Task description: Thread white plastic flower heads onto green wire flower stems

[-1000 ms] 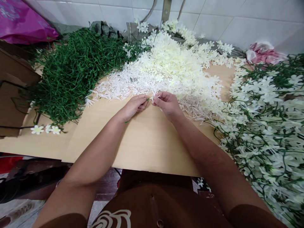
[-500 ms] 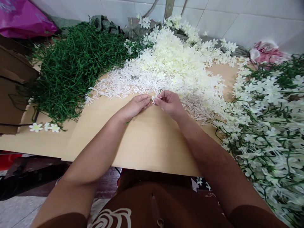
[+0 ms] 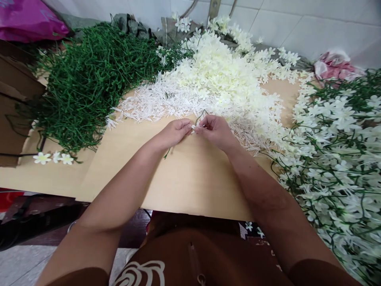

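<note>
Right between the two hands sits the thing being worked: a thin green stem (image 3: 199, 116) and a small white flower piece (image 3: 194, 127), both at the near edge of the white pile. The left hand (image 3: 174, 133) has its fingertips pressed together on the stem, whose lower end sticks out below the palm toward the person (a short green tail shows at the heel of the hand). Its long axis runs roughly near to far, curling up past the knuckles into the pile. The right hand (image 3: 216, 131) pinches the white piece between thumb and forefinger, touching the left fingertips, so neither hand is nearer; they meet on it. Counting: two hands, one stem in work, one white piece in the pinch. On the board (image 3: 184, 182) lie four heaps: one of bare green stems (image 3: 89, 79) far left, one of white spiky pieces (image 3: 154, 103) just beyond the left hand, one of cream petals (image 3: 220, 71) beyond the right hand, and one of finished sprays (image 3: 336, 151) along the right side. Three loose flowers (image 3: 53, 158) lie in a row near the left edge, well apart from the hands. A pink bag (image 3: 29, 22) sits in the far left corner, and pink cloth (image 3: 335, 65) at far right.
</note>
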Demonstrator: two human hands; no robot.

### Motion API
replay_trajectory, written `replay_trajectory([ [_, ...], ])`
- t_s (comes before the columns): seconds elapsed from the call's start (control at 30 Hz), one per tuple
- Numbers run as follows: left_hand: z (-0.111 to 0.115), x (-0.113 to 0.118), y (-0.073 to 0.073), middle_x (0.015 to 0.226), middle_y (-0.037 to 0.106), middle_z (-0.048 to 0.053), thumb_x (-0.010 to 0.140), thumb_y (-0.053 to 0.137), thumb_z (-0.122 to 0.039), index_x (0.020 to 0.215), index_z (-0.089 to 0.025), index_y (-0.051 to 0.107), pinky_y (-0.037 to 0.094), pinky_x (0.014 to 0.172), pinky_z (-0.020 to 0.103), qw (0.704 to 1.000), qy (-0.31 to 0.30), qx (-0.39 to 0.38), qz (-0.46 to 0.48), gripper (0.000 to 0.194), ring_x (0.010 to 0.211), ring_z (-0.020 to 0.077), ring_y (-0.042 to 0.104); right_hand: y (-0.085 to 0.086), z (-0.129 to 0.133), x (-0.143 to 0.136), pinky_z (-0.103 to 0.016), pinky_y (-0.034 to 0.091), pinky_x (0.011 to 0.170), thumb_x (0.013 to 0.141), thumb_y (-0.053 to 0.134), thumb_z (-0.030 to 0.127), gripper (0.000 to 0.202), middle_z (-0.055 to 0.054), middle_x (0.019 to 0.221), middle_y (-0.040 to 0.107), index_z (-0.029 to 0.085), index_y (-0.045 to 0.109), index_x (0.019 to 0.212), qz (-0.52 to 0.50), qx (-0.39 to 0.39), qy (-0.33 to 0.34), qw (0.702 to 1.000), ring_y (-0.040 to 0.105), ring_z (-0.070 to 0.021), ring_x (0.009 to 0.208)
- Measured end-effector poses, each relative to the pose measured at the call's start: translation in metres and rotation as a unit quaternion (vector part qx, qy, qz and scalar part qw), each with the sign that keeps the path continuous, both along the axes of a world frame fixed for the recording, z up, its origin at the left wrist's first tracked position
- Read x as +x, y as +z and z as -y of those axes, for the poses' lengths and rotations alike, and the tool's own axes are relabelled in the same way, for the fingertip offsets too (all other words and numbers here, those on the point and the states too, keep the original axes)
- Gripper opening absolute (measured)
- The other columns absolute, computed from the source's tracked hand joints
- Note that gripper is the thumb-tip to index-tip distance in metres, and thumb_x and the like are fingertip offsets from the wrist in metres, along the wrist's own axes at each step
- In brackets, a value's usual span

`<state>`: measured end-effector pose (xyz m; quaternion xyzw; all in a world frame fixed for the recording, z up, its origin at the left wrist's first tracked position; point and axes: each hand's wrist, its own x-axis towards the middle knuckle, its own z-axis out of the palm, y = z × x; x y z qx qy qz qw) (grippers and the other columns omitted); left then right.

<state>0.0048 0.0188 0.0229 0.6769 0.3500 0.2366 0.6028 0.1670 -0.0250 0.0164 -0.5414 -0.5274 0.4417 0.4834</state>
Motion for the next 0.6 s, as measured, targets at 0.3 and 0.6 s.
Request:
replay_trajectory([
  [0.3, 0.0, 0.002, 0.0, 0.053, 0.035, -0.005, 0.083, 0.05, -0.023, 0.055, -0.019, 0.041, 0.022, 0.052, 0.025, 1.0, 0.003, -0.006, -0.011, 0.029, 0.049, 0.0087, 0.026, -0.008, 0.001, -0.007, -0.023, 0.037, 0.052, 0.048, 0.084, 0.05, 0.047, 0.005, 0.058, 0.054, 0.019, 0.052, 0.06, -0.046, -0.006, -0.011, 0.999, 0.046, -0.0073, 0.054],
  [0.6, -0.002, -0.001, 0.0, 0.055, 0.031, -0.005, 0.083, 0.05, -0.032, 0.059, -0.019, 0.039, 0.021, 0.052, 0.024, 0.998, -0.04, 0.025, -0.032, 0.03, 0.052, 0.0086, 0.026, -0.014, 0.0, -0.002, -0.022, 0.032, 0.053, 0.051, 0.083, 0.05, 0.046, 0.007, 0.058, 0.051, 0.018, 0.053, 0.063, -0.042, -0.039, 0.043, 0.997, 0.042, -0.0057, 0.055],
])
